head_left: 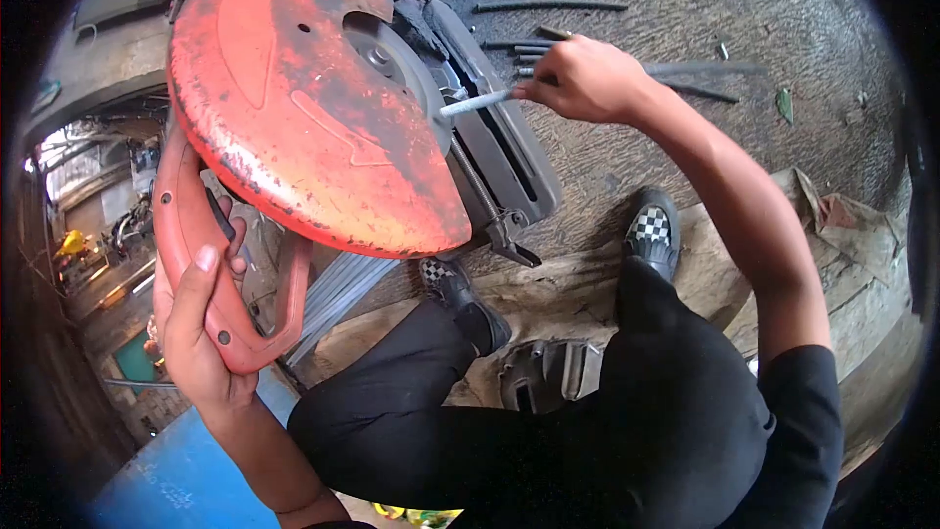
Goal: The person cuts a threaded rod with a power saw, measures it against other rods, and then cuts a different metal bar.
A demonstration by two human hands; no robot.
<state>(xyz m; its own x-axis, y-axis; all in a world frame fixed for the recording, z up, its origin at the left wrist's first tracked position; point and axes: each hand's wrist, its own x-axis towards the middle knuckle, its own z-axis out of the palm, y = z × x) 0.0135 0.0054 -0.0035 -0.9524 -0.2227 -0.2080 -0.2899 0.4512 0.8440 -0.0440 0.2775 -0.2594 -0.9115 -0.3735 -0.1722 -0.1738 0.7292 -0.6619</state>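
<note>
My left hand (201,328) is wrapped round the red D-shaped handle (188,220) of a chop saw, fingers near the black trigger. The saw's worn red guard (318,122) fills the upper left, with the grey cutting disc (428,88) showing at its right side. Closed on a light grey metal rod (478,103), my right hand (592,78) is to the right of the saw. The rod's far end reaches the disc's edge, above the dark saw base (534,171).
Several dark rods (548,7) lie on the rough floor beyond my right hand. Long grey bars (343,289) pass below the saw's handle. A dark metal part (537,372) sits between my legs, on crumpled sacking (720,294). A blue surface (196,460) is at lower left.
</note>
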